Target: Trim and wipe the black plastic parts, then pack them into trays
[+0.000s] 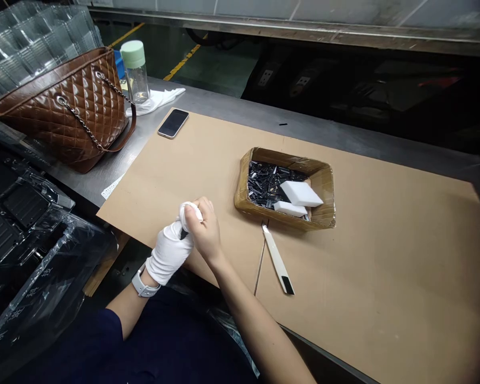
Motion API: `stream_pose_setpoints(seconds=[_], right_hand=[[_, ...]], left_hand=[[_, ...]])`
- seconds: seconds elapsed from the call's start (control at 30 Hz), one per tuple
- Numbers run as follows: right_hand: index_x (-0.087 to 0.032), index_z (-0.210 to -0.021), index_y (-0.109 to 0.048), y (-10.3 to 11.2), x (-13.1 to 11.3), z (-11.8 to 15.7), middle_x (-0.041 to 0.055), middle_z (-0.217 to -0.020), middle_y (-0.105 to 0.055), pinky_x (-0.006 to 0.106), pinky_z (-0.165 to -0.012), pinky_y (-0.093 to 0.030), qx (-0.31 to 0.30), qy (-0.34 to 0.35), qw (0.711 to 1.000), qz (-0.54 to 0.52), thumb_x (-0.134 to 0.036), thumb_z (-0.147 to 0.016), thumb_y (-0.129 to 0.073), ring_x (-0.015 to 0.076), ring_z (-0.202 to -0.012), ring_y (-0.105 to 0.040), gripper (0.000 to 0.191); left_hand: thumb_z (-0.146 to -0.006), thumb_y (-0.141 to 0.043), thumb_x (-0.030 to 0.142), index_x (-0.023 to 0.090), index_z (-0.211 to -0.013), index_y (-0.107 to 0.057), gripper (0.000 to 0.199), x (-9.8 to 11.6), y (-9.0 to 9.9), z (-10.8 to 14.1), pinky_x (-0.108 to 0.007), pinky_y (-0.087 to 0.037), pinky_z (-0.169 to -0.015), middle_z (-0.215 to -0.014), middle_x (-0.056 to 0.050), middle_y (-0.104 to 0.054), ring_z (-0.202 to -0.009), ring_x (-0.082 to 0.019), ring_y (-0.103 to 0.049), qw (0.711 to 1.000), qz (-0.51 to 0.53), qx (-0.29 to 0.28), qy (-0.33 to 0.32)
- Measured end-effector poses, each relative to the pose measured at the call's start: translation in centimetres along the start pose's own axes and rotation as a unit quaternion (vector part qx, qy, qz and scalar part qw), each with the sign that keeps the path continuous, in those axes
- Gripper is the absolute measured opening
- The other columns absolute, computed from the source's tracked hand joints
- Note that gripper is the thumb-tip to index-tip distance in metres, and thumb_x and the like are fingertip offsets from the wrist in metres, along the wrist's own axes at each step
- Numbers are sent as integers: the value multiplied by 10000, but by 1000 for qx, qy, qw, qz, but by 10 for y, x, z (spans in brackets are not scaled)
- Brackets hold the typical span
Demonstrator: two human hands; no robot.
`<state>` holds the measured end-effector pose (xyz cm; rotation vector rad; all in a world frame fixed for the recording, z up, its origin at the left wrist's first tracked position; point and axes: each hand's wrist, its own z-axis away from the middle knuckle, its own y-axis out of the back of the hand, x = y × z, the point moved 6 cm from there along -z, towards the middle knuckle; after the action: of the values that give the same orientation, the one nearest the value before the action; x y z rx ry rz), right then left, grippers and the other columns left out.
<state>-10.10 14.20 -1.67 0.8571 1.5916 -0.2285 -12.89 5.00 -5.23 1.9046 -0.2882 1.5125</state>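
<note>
Cardboard sheeting (pixel 384 277) covers our steel bench (pixel 220 104). Our gloved left hand (pixel 168 254) and bare right hand (pixel 205 230) curl closed, fingers pinching a white cloth wad (pixel 191 215) that mostly hides a small black part (pixel 183 233); further right sits a shallow cardboard tray (pixel 324 184) of black parts.

Nothing legible, plastic bag (pixel 32 314) print blurred

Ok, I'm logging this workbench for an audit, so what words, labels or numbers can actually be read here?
Nothing can be read for certain.
Small printed slip on the steel bench: too small to read.
Clear plastic bag: printed characters, too blurred to read.
</note>
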Motion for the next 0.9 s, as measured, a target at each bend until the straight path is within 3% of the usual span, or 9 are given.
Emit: stream_pose_setpoints(seconds=[0.1, 0.2, 0.33, 0.47, 0.6, 0.7, 0.77, 0.9], right_hand=[[-233, -646, -450, -3, 6, -3, 11, -645, -504, 328, -678, -419, 5, -60, 996, -72, -428, -875, -412, 186, -704, -494, 303], [-219, -832, -528, -6, 20, -5, 12, -716, -578, 309, -631, -455, 11, -125, 976, -180, -493, -857, -445, 174, -684, -552, 288], [-205, -948, -548, -12, 38, 0, 56, -878, -642, 326, -689, -495, 6, -171, 952, -253, -544, -789, -503, 206, -818, -606, 377], [-206, -813, -547, -23, 44, 8, 45, -773, -632, 331, -672, -509, -13, -201, 945, -259, -554, -734, -565, 203, -735, -596, 357], [-210, -759, -526, -29, 46, 11, 28, -680, -588, 325, -607, -510, 8, -212, 947, -241, -507, -807, -469, 187, -638, -574, 307], [-197, -865, -549, -30, 53, 9, 40, -688, -586, 354, -622, -519, 20, -208, 954, -214, -493, -846, -393, 205, -652, -588, 335], [-189, -1000, -544, -22, 57, 1, 72, -840, -622, 386, -757, -512, 38, -192, 962, -191, -468, -846, -405, 229, -814, -605, 347], [-179, -1177, -480, 27, 39, -40, 139, -1182, -540, 417, -1001, -366, 176, -19, 984, -6, -392, -901, -337, 257, -1162, -486, 377]], left_hand=[[-838, -551, 321, 179, -934, -639, 193, 1, 3, 0, -305, -527, -810, -909, -74, -715, -871, -197, -669, 1000, -7, 14, 16], [-858, -518, 331, 181, -813, -643, 200, 1, 7, 1, -283, -535, -767, -763, -39, -701, -787, -176, -666, 999, 7, 31, 32], [-858, -525, 353, 180, -916, -658, 226, -2, 15, 2, -297, -517, -882, -870, -46, -717, -959, -197, -657, 996, 57, 56, 41], [-843, -552, 359, 179, -1016, -656, 271, -8, 16, 5, -302, -521, -899, -992, -54, -719, -977, -198, -662, 994, 83, 48, 57], [-848, -547, 363, 178, -953, -682, 252, -8, 17, 11, -308, -528, -897, -959, -57, -729, -995, -211, -657, 996, 47, 56, 46], [-855, -546, 350, 175, -1001, -682, 266, -7, 19, 14, -311, -541, -880, -1001, -65, -724, -962, -211, -672, 997, 44, 48, 32], [-853, -553, 345, 177, -1053, -673, 287, -9, 21, 15, -314, -543, -885, -1035, -66, -717, -960, -212, -675, 997, 54, 51, 29], [-836, -576, 348, 177, -1100, -660, 326, -17, 30, 15, -332, -507, -959, -1118, -68, -688, -1051, -224, -642, 992, 56, 99, 45]])
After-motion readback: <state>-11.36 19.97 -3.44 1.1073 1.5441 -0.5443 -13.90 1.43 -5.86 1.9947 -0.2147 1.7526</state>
